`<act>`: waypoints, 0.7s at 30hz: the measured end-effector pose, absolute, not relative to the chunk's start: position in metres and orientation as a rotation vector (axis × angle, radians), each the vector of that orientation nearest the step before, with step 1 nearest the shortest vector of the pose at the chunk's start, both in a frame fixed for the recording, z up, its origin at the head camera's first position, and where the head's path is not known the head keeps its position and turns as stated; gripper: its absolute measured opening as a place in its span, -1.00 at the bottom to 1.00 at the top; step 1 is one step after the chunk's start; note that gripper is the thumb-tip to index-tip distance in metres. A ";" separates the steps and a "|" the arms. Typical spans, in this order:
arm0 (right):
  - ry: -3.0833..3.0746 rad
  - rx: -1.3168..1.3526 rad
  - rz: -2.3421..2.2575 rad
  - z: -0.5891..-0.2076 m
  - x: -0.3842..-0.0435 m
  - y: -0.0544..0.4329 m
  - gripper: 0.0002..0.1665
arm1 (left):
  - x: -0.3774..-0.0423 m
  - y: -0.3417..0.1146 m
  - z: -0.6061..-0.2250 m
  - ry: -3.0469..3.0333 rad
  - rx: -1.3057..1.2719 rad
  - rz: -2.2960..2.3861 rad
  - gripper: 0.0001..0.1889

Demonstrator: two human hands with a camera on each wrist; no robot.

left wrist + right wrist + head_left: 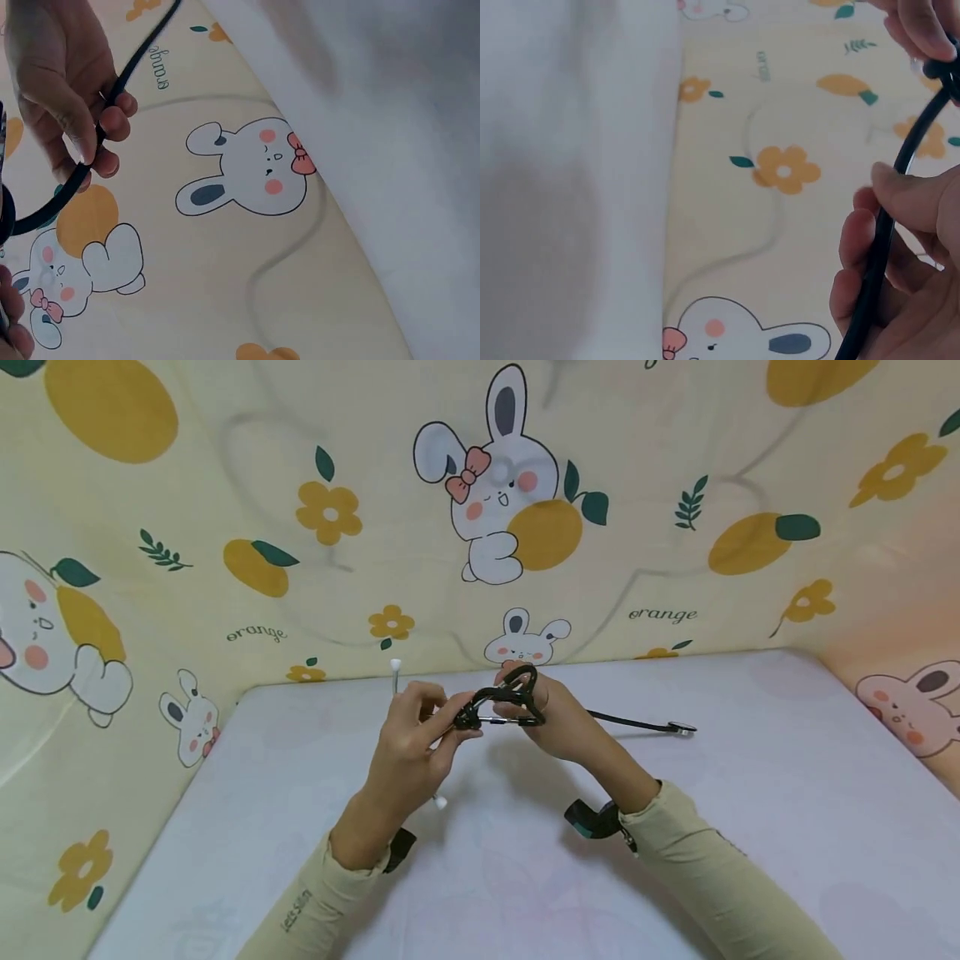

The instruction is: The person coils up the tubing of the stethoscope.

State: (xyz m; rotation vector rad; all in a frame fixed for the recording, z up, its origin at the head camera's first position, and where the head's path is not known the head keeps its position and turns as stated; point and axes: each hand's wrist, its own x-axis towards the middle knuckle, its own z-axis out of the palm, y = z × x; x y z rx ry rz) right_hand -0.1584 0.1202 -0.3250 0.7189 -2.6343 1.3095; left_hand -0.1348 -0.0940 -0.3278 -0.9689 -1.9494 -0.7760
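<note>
A stethoscope with black tubing (517, 695) is held up over the table, its tubing looped between the two hands. My left hand (408, 747) pinches the bunched part of the loop between thumb and fingers. One white ear tip (395, 665) shows above that hand and another below it. Opposite, my right hand (558, 720) grips the tubing; in the right wrist view the fingers and thumb curl round the black tube (881, 255). Out to the right, the metal chest piece (681, 728) is at the tube's end. The loop partly hides the right fingers in the head view.
A white-covered table (480, 893) lies under the hands. Behind it and at the sides hangs a cream cloth (375, 510) printed with rabbits, oranges and flowers. Black devices sit at both wrists, one of them a wrist camera (592, 820) beside the right sleeve.
</note>
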 end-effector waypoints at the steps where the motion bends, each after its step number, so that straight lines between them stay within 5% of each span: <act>1: -2.639 0.698 1.330 -0.326 -0.158 0.119 -0.77 | -0.135 -0.094 -0.328 -1.957 -0.954 -0.786 -0.59; 11: -2.748 0.598 1.152 -0.331 -0.155 0.108 -0.68 | -0.140 -0.099 -0.327 -1.888 -0.819 -0.757 -0.55; 21: -2.628 0.681 1.065 -0.330 -0.150 0.100 -0.82 | -0.146 -0.111 -0.324 -1.915 -0.629 -0.674 -0.63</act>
